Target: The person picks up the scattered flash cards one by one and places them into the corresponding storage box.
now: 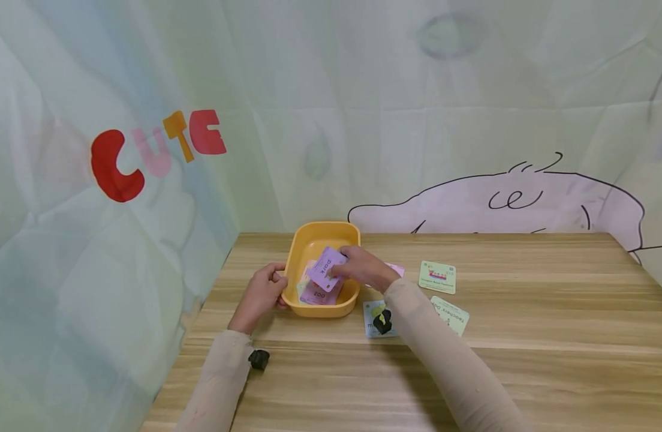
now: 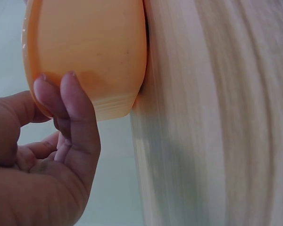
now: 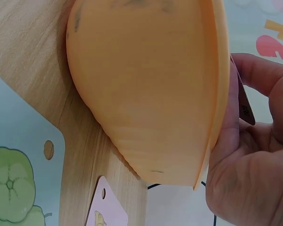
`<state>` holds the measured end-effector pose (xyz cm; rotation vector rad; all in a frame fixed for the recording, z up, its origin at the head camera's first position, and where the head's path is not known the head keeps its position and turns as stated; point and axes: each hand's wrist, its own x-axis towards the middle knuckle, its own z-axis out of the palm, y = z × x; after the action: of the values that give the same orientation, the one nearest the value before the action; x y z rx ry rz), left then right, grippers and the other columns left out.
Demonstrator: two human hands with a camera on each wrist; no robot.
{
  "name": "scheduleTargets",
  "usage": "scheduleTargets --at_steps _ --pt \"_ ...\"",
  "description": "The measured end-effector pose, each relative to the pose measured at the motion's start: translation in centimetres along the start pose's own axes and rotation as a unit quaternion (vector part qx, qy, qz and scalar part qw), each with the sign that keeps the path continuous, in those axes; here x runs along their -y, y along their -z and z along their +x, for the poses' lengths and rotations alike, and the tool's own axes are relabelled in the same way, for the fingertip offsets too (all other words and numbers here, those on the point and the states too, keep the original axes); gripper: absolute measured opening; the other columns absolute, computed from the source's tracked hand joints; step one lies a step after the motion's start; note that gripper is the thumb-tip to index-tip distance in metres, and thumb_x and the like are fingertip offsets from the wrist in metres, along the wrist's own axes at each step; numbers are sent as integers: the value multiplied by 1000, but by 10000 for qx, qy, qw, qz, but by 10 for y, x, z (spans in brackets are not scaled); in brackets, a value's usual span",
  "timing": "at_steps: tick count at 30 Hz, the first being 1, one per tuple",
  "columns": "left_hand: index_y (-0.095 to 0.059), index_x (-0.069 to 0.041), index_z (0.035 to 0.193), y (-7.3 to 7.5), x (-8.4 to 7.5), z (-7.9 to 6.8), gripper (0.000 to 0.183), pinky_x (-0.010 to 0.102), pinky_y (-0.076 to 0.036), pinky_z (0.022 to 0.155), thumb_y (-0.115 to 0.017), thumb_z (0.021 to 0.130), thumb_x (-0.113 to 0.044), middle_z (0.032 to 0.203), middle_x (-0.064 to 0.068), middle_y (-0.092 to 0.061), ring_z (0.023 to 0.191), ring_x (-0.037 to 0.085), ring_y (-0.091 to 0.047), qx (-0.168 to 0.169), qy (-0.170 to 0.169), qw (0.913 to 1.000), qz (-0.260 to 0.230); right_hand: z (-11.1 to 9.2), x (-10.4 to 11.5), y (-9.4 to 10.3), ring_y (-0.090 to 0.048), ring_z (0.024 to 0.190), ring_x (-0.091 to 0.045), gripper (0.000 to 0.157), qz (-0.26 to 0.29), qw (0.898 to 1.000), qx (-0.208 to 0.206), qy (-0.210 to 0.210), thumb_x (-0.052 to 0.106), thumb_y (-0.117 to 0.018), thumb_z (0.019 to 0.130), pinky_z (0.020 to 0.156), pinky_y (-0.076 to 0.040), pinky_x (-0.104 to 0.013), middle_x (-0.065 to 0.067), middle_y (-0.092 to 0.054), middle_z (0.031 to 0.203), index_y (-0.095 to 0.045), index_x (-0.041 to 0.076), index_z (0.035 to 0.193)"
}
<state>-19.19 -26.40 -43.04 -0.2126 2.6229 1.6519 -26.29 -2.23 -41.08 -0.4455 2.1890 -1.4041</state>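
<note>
A yellow plastic bin (image 1: 322, 226) stands on the wooden table, with several cards inside, among them a purple "zoo" card (image 1: 319, 296). At its left side my left hand (image 1: 262, 294) pinches the rim, thumb on one side and fingers on the outer wall, as the left wrist view shows. My right hand (image 1: 366, 267) holds a purple "park" card (image 1: 324, 267) over the bin, tilted above the cards in it. In the right wrist view only the edge of a held card (image 3: 245, 103) shows beyond the bin's wall (image 3: 146, 94).
Right of the bin lie a green card with a red boat (image 1: 438, 277), a green "Teachers' Day" card (image 1: 454, 315) and a blue card (image 1: 371, 318) partly under my right forearm. A pink card (image 3: 108, 207) lies close by the bin. A printed curtain (image 1: 309, 120) hangs behind the table.
</note>
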Motion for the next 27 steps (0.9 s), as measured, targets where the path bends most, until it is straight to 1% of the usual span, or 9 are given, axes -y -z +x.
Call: scheduleTargets --at_steps 6,14,23,27 --pt "-52 -1 141 0 0 0 42 31 -58 55 -51 99 -7 93 17 -58 58 18 -61 8 -10 10000 2 1 -1 0 -64 97 -23 32 -43 10000 -51 -30 21 -74 89 97 -51 -41 -6 -70 105 -63 9 116" --pt "-52 -2 142 -1 -1 -1 42 31 -59 56 -52 100 -7 93 17 -58 58 18 -61 1 -26 10000 24 4 -2 -2 -65 96 -22 30 70 9999 -116 31 20 -74 88 95 -52 -40 -6 -71 104 -64 7 114" --pt "-53 -2 141 -1 0 -1 41 31 -58 55 -53 100 -8 91 14 -58 58 18 -61 -28 -15 10000 82 1 -3 -2 -63 100 -25 31 80 9999 -126 -27 24 -74 90 99 -51 -43 -5 -70 106 -64 9 115" --pt "-52 -2 141 -1 -1 -1 41 31 -58 56 -53 101 -8 91 14 -58 59 18 -61 -49 12 9999 122 1 -2 -2 -63 99 -23 30 63 9999 -146 17 24 -73 91 98 -52 -40 -5 -70 107 -64 8 115"
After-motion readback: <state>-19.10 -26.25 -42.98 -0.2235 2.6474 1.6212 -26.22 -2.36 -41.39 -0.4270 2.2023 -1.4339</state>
